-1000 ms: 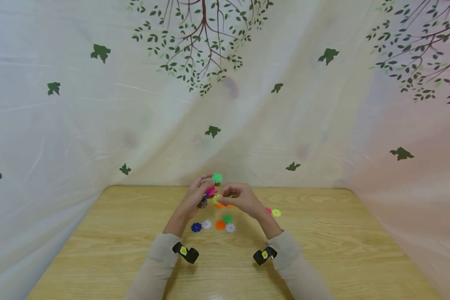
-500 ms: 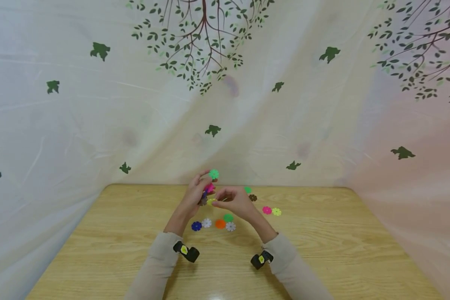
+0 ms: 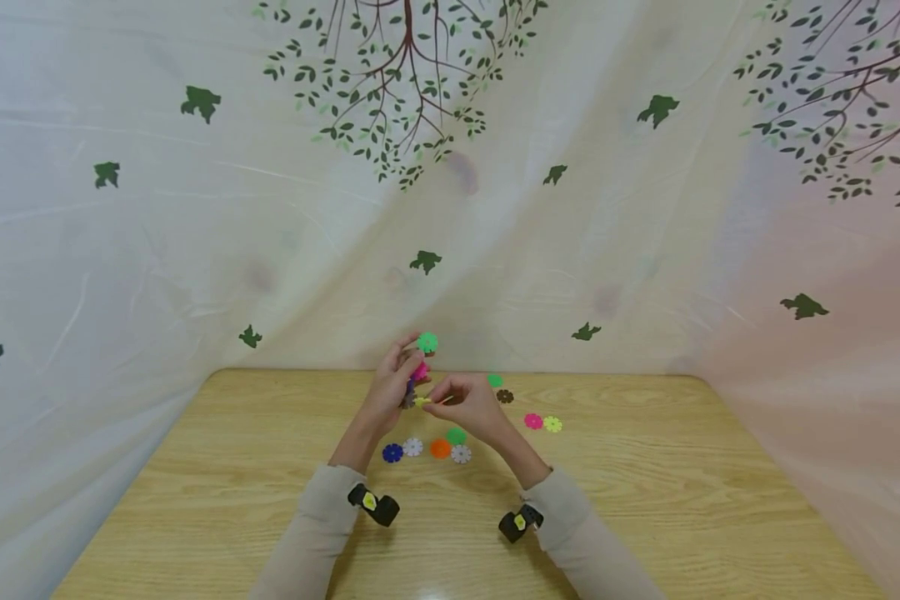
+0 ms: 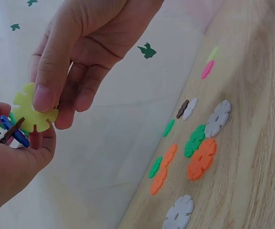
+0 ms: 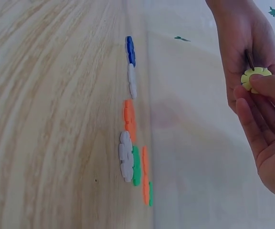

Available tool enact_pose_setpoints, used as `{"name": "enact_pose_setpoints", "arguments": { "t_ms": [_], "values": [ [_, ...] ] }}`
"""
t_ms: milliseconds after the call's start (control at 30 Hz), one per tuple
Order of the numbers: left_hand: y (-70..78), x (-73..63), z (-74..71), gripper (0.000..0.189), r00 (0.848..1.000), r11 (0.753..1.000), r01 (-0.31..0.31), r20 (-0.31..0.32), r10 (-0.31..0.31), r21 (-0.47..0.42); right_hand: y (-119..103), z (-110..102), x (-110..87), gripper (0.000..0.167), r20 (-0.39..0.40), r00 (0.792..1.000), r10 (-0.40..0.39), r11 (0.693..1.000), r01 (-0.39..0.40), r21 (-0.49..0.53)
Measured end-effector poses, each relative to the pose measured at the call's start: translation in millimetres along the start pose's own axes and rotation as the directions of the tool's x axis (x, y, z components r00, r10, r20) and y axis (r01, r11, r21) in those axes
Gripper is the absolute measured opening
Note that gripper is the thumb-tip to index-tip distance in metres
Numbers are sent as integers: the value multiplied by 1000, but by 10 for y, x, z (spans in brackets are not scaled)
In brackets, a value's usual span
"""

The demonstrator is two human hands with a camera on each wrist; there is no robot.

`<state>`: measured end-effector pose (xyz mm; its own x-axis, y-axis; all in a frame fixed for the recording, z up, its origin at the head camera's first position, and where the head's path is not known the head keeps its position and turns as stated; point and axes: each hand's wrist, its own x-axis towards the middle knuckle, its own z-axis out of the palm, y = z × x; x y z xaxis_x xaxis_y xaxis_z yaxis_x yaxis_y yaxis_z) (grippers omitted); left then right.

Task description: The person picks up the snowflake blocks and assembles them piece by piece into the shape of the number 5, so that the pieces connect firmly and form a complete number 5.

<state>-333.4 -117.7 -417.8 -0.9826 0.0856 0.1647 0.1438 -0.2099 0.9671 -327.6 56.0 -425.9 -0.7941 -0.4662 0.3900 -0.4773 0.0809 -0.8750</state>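
Note:
My left hand [image 3: 378, 396] grips a linked cluster of plastic flower-shaped discs, held up over the back of the table. A green disc [image 3: 427, 342] tops the cluster, with a pink disc [image 3: 420, 371] below it. Lower in the cluster, a blue disc [image 4: 6, 123] and a brown disc [image 4: 17, 125] cross each other. Between thumb and fingers, my right hand [image 3: 471, 402] pinches a yellow disc [image 4: 26, 114], its notched edge right at the brown one. In the right wrist view the yellow disc [image 5: 263, 71] faces the camera. Left fingers and palm hide part of the cluster.
Loose discs lie on the wooden table [image 3: 645, 500]: blue [image 3: 392, 452], orange [image 3: 440, 448] and white ones in front of the hands. Pink [image 3: 533, 421], yellow [image 3: 552, 424] and brown [image 3: 505, 396] discs lie right. A printed cloth [image 3: 307, 250] hangs behind.
The right hand has moved left with the yellow disc, up to the cluster, and the disc has turned nearly edge-on in the head view. The left hand has lifted the cluster slightly.

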Motion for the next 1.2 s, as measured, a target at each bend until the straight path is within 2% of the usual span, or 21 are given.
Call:
{"name": "enact_pose_setpoints", "arguments": {
  "t_ms": [300, 500, 667, 867, 1067, 1200],
  "values": [
    [-29, -21, 50, 43, 994, 993, -96, 59, 91, 74, -30, 8, -27, 9, -28, 998, -50, 999, 50, 15],
    [-54, -35, 65, 46, 986, 984, -151, 86, 143, 98, -45, 15, -31, 6, -30, 998, -51, 999, 51, 10],
    [-62, -32, 70, 47, 982, 979, -175, 94, 166, 102, -70, 21, -17, 6, -36, 999, -40, 999, 39, -20],
    [-63, -14, 79, 47, 978, 975, -197, 87, 189, 103, -81, 17, -12, 4, -41, 997, -62, 998, 62, -15],
    [-45, -28, 110, 46, 978, 973, -200, 73, 193, 111, -57, 24, -15, 5, -44, 993, -113, 994, 113, -14],
    [-24, -28, 100, 46, 983, 980, -180, 46, 177, 86, -50, 40, -13, 5, -34, 994, -104, 995, 104, -6]
  ]
}}
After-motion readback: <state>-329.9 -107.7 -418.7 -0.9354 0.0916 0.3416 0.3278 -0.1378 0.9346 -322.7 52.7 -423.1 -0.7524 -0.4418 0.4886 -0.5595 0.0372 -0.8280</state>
